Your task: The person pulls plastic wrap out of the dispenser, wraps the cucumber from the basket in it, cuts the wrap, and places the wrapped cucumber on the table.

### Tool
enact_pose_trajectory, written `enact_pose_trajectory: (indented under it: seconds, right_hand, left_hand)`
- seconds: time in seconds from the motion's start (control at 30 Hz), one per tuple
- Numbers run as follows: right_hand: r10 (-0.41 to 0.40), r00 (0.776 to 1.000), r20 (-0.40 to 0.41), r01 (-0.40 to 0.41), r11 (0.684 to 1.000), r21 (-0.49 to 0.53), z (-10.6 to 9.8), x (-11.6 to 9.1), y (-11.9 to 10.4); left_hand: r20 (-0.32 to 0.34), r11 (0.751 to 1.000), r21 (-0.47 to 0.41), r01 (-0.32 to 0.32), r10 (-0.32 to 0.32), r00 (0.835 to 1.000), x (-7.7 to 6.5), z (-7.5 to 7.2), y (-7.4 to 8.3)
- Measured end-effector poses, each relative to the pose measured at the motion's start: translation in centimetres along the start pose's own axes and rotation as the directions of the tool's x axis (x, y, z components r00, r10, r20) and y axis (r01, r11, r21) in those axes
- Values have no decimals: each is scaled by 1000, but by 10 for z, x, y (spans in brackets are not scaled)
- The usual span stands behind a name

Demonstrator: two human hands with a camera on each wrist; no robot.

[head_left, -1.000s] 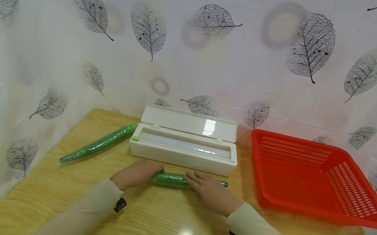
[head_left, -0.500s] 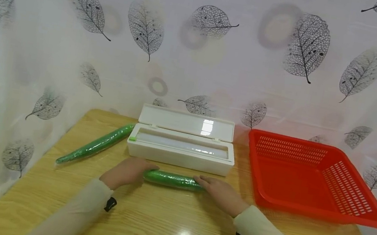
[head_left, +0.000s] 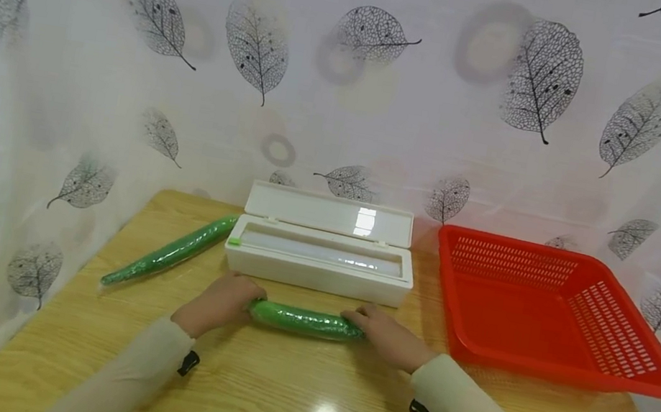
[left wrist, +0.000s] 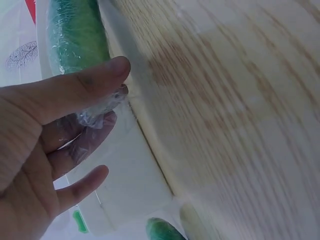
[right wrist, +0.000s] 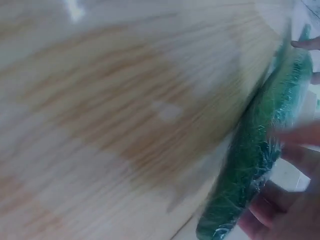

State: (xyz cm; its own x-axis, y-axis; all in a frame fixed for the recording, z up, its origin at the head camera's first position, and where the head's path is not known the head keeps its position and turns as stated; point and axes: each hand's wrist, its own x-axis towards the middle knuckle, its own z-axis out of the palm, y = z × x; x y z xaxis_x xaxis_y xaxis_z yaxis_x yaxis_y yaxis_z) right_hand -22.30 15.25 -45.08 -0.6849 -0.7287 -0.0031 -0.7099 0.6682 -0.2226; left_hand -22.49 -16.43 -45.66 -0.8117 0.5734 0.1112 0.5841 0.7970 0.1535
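A cucumber (head_left: 306, 321) wrapped in clear film lies crosswise in front of the white box in the head view. My left hand (head_left: 220, 302) pinches its left end; in the left wrist view the thumb (left wrist: 95, 80) is over that tip, and crinkled film (left wrist: 95, 116) bunches against the fingers behind. At the opposite end my right hand (head_left: 390, 336) grips the cucumber, fingers and thumb around it. The right wrist view shows the wrapped cucumber (right wrist: 260, 140) running lengthwise, film creased along its skin, with part of the right hand (right wrist: 295, 205) beside it.
Behind stands a white cling film box (head_left: 318, 278), lid (head_left: 304, 209) raised, a film roll (head_left: 322, 253) inside. A second wrapped cucumber (head_left: 172, 252) lies slanted at the left. The red basket (head_left: 540, 367) is at the right of the wooden table (head_left: 272, 400). A leaf-patterned curtain (head_left: 384, 120) hangs behind.
My hands have spread apart to the cucumber's two ends, the left hand going left and the right hand right. The cucumber has shifted left and slightly nearer to me.
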Motion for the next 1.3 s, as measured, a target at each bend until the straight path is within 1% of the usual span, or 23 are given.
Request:
enact_pose_trajectory:
  seconds: [0.07, 0.13, 0.2, 0.23, 0.3, 0.4, 0.5, 0.6, 0.7, 0.8, 0.87, 0.97, 1.03, 1.13, 1.23, 1.3]
  right_hand:
    - [-51, 997, -60, 47, 996, -77, 1, 2, 0]
    - [-82, 991, -103, 68, 989, -133, 3, 3, -1]
    - [-88, 990, -113, 69, 984, -165, 2, 4, -2]
    - [-83, 991, -102, 65, 984, -166, 2, 4, -3]
    - [-50, 997, -67, 41, 991, -126, 0, 3, -3]
    - [23, 1000, 12, -23, 1000, -13, -4, 1, -2]
    - [84, 993, 84, -92, 991, 99, -8, -1, -1]
    - [112, 986, 124, -130, 979, 155, -10, -2, -1]
    - [109, 987, 120, -126, 982, 141, -10, -4, -2]
    - [86, 993, 83, -91, 994, 57, -8, -6, -4]
    - [47, 998, 43, -47, 999, -5, -7, -7, -5]
    - [8, 1000, -2, -8, 998, -70, -7, -7, -6]
    - [-3, 1000, -15, 1, 996, -89, -7, -6, -7]
    - [15, 1000, -9, -16, 995, -95, -7, -5, -6]
    - [39, 999, -1, -39, 996, -75, -7, -3, -6]
    - [56, 998, 5, -55, 997, -62, -6, -2, -6]
  left_hand:
    - [7, 1000, 0, -2, 2, 1000, 0, -1, 0]
    - [6, 1000, -2, -12, 12, 1000, 0, -1, -1]
    - [10, 1000, -6, -21, 21, 1000, -1, -2, -1]
    - [15, 1000, -6, -24, 24, 1000, -1, -2, -1]
    - [27, 1000, -8, -25, 25, 999, -2, -3, 0]
    - [58, 1000, -15, -13, 13, 998, -3, -4, 1]
    - [86, 999, -47, 12, -8, 996, -5, -3, 3]
    - [106, 993, -109, 43, -32, 994, -7, -3, 5]
    - [130, 981, -172, 87, -65, 989, -7, -2, 6]
    - [157, 969, -217, 122, -88, 984, -6, -3, 6]
    - [175, 965, -226, 135, -97, 980, -5, -2, 5]
    - [180, 971, -198, 135, -99, 979, -4, -1, 5]
    - [167, 981, -153, 119, -93, 981, -3, -1, 4]
    - [143, 994, -39, 101, -94, 985, -3, 0, 4]
    - [137, 992, 64, 106, -114, 984, -3, 0, 4]
    - [136, 988, 101, 113, -127, 983, -3, -1, 4]
